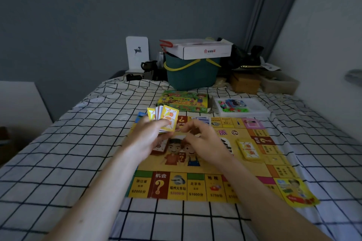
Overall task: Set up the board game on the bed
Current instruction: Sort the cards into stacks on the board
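Head view puts your left hand (150, 135) over the far left part of the game board (197, 166), gripping a fanned stack of cards (164, 118) with yellow backs facing you. Your right hand (203, 139) hovers just beside it over the board's middle, fingers curled with the tips drawn together near the lower edge of the cards; whether they pinch a card you cannot tell, since that spot is blurred. The board lies flat on the checked bedsheet (78, 152), yellow with a border of printed squares, a red question-mark square along the near edge and two cartoon children in the centre, partly hidden by your hands. A second yellow-backed card pile (248, 150) rests on the board to the right of your right hand, apart from it. Beyond the board sit the green game box (184, 101) and, to its right, a white tray (242, 106) holding small coloured pieces. Further back stands a dark green basket (192, 72) with a white carton (201, 49) on top.
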